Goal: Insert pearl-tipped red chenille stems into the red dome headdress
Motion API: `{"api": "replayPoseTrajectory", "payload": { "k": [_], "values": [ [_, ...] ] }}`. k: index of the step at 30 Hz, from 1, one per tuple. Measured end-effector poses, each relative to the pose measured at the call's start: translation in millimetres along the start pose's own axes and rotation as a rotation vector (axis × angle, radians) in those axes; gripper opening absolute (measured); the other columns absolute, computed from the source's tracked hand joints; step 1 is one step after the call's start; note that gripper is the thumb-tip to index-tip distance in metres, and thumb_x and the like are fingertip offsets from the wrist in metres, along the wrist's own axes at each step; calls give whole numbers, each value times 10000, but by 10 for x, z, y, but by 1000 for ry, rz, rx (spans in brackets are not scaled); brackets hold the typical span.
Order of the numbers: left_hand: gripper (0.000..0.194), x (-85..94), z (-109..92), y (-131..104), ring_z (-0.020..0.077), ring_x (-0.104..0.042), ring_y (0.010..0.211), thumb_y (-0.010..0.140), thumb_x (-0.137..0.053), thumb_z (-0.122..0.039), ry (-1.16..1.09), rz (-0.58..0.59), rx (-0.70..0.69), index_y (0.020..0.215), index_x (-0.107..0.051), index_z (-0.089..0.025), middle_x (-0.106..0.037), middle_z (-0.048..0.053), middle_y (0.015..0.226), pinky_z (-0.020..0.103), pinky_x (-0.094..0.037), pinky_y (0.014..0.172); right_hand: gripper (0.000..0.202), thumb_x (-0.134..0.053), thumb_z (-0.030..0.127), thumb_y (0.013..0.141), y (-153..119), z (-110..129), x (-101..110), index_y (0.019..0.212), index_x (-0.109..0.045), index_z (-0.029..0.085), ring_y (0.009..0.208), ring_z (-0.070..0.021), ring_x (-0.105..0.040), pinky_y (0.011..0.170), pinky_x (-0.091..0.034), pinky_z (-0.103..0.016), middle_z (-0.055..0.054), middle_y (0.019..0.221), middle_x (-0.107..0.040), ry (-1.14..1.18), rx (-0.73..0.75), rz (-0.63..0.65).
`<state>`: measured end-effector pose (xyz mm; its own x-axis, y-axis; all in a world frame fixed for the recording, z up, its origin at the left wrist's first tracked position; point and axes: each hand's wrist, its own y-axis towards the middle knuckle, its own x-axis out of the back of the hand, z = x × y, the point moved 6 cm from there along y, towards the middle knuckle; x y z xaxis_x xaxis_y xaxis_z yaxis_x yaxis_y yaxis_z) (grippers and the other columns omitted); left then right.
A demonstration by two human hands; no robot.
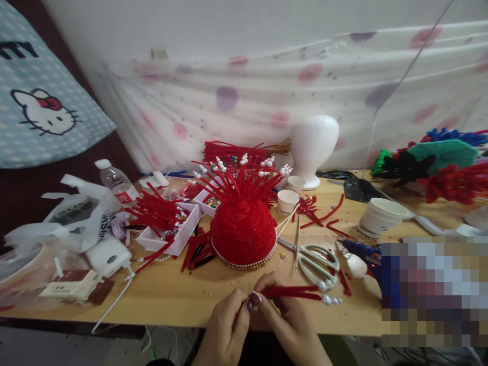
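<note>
My right hand (284, 311) is closed around two red pipe cleaners (293, 291), whose right ends carry white pearl beads (331, 300). Thumb and fingers of my left hand (230, 319) are pinched together against the right fingertips, at the left end of these stems; that end is hidden between the fingers. Just beyond both hands stands a red dome-shaped headpiece (244, 236), edged with a string of pearls. Red stems tipped with white beads fan up from its top. To the right of it lie pale-handled scissors (318, 264).
At the left, a white box (186, 234) holds more beaded red stems, near a plastic bottle (118, 183) and plastic bags (84, 213). Paper cups (381, 216), a white foam head (314, 147) and a blue glue gun (360, 249) stand or lie to the right. A blurred patch covers the lower right.
</note>
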<state>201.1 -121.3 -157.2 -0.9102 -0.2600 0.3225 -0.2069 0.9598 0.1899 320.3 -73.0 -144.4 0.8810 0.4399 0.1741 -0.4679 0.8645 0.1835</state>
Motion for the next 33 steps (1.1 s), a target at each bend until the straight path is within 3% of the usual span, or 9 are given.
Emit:
{"api": "replayPoseTrajectory", "payload": {
  "k": [4, 8, 11, 15, 20, 25, 29, 33],
  "values": [
    [269, -12, -149, 89, 155, -603, 659, 945, -362, -242, 141, 44, -149, 765, -559, -207, -620, 23, 701, 228, -431, 625, 219, -426, 323, 982, -13, 6, 19, 876, -584, 215, 792, -167, -601, 754, -465, -281, -39, 828, -642, -139, 98, -94],
    [237, -6, -332, 118, 152, -584, 626, 886, -403, -127, 364, -96, -301, 688, -501, -213, -594, 12, 657, 224, -395, 568, 123, -494, 219, 936, -27, 35, 38, 859, -588, 233, 718, -167, -591, 715, -468, -289, -27, 792, -629, -270, 195, -174],
    [246, -33, -386, 112, 148, -568, 595, 875, -400, -103, 417, -161, -312, 671, -476, -217, -579, 3, 631, 226, -374, 546, 109, -502, 158, 906, -29, 84, 41, 866, -570, 233, 719, -165, -588, 664, -464, -280, -32, 808, -613, -297, 274, -215],
    [254, -71, -363, 136, 138, -567, 583, 889, -391, -118, 384, -140, -250, 666, -465, -215, -581, -5, 629, 222, -373, 548, 145, -452, 121, 915, -37, 163, 30, 857, -529, 230, 713, -155, -584, 633, -458, -271, -32, 793, -594, -333, 375, -254],
    [251, -86, -263, 176, 137, -581, 611, 924, -368, -160, 286, -45, -151, 703, -477, -211, -595, -1, 663, 220, -392, 569, 106, -481, 153, 939, -24, 183, 55, 884, -524, 232, 733, -140, -591, 672, -471, -250, -13, 801, -603, -289, 304, -222],
    [236, -92, -238, 143, 145, -601, 675, 949, -372, -197, 190, 30, -168, 757, -509, -209, -602, 10, 717, 227, -438, 632, 101, -445, 223, 976, -39, 128, 103, 905, -516, 239, 760, -147, -577, 722, -464, -265, -7, 806, -598, -223, 211, -189],
    [214, -119, -240, 127, 166, -637, 838, 951, -359, -179, 139, 100, -173, 931, -569, -213, -657, 38, 870, 240, -470, 743, 141, -414, 259, 991, -53, 44, 80, 890, -509, 235, 781, -151, -575, 744, -454, -277, -9, 807, -595, -195, 167, -137],
    [236, -133, -225, 127, 161, -633, 839, 957, -335, -171, 120, 100, -181, 948, -567, -219, -659, 33, 888, 240, -469, 752, 179, -411, 281, 992, -62, 6, 69, 869, -530, 226, 782, -159, -582, 746, -455, -287, -19, 809, -603, -219, 146, -133]
  ]
}}
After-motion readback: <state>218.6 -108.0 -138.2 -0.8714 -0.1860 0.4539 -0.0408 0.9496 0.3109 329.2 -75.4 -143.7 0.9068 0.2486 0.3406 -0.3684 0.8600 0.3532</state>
